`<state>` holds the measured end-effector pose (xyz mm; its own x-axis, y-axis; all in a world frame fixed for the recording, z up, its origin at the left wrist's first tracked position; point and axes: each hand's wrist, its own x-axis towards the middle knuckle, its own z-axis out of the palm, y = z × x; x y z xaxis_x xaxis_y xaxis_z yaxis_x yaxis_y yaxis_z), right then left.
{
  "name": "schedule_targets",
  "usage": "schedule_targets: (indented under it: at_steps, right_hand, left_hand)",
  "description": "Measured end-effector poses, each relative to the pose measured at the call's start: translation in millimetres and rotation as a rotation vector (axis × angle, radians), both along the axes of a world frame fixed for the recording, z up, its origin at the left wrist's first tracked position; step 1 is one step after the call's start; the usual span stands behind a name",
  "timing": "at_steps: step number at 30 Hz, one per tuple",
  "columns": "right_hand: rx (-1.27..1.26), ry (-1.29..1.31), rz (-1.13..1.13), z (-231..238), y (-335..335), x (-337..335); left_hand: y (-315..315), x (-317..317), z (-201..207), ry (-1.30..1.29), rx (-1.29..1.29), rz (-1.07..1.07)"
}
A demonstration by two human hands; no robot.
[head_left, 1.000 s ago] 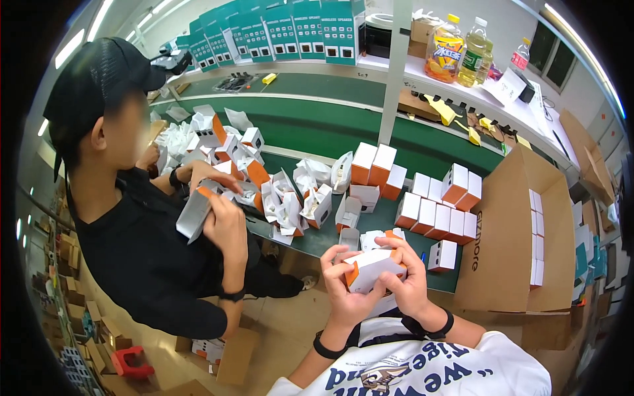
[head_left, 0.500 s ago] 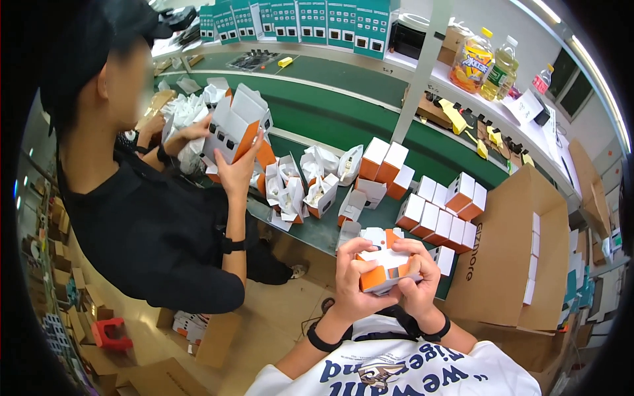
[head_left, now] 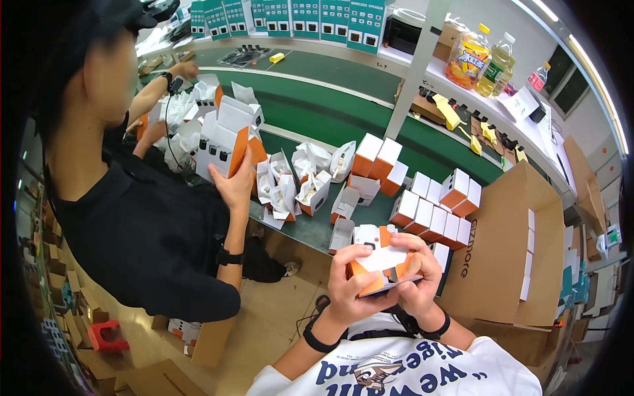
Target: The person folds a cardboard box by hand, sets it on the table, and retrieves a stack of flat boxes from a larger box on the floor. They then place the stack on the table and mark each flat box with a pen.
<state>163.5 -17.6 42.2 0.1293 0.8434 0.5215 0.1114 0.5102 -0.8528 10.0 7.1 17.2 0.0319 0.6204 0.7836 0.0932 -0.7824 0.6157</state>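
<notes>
Between my two hands, close to my body at the bench's near edge, is a small white and orange carton (head_left: 385,259). My left hand (head_left: 345,282) wraps its left side, thumb toward the near end. Around the right side curl the fingers of my right hand (head_left: 422,276). White flaps and an orange panel show on the carton; its underside is hidden by my fingers. Just beyond it stand open white cartons (head_left: 342,232). Farther right are rows of closed white and orange cartons (head_left: 432,218).
A co-worker in black (head_left: 152,231) stands at left, holding an open carton (head_left: 228,135). Open cartons with white wrapping (head_left: 281,191) stand on the green bench (head_left: 300,231). A large brown box (head_left: 502,257) is at right. Bottles (head_left: 469,61) stand on the shelf above.
My hands keep hold of the carton, their grip shifted slightly. At left, a hand has left the co-worker's carton, and a wristbanded hand now reaches out over the far bench.
</notes>
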Motion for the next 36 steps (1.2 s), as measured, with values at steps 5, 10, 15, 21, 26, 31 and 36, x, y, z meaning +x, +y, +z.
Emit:
schedule_targets:
  at_steps: [5,10,15,21,26,31,36]
  right_hand:
    - [-0.088,0.144,0.078,12,-6,-12]
    - [-0.165,0.26,0.181,0,-2,-6]
    - [-0.159,0.286,0.096,-14,2,-5]
    - [-0.2,0.247,0.299,-18,-4,4]
    - [-0.364,0.147,0.279,-31,-12,-5]
    - [-0.507,0.115,0.253,-42,-3,0]
    - [-0.746,0.144,0.373,-106,18,30]
  left_hand:
    - [-8,0,9,-0.032,0.007,-0.014]
    - [-8,2,7,-0.001,0.03,0.07]
    - [-7,0,-5,0.266,0.058,0.179]
    - [-7,-4,-14,0.201,-0.003,0.152]
    - [-7,3,-28,-0.031,-0.161,0.055]
    - [-7,5,-52,-0.175,-0.318,-0.053]
    - [-22,-47,-111,-0.351,-1.043,-0.065]
